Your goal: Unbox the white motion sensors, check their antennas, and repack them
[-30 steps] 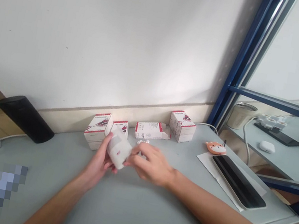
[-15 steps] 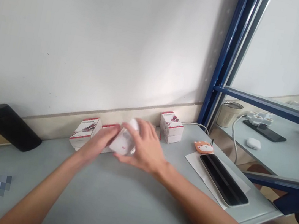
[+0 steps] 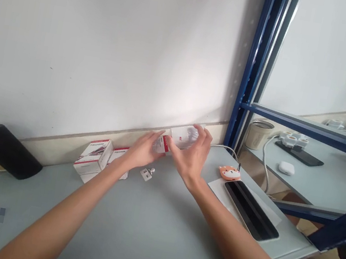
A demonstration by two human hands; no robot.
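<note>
A white and red carton (image 3: 181,137) lies on its side just off the grey table (image 3: 148,232), close to the wall. My left hand (image 3: 143,151) grips its left end. My right hand (image 3: 192,156) wraps its right end with fingers spread over the top. A small white plastic part (image 3: 147,173) lies on the table just below my left hand. Two more white and red cartons (image 3: 92,160) stand left of my left wrist, the nearer carton (image 3: 117,155) partly hidden by it.
A black oblong object (image 3: 2,150) lies at the far left by the wall. An orange animal-shaped item (image 3: 229,173) and a long black device (image 3: 250,210) on white paper are at the right. A blue rack post (image 3: 254,63) divides off a neighbouring table with a cup (image 3: 259,135) and an earbud case (image 3: 286,168).
Both hands moved away from me and to the right, toward the wall. The white object held before is out of sight; they now grip a carton lying on its side.
</note>
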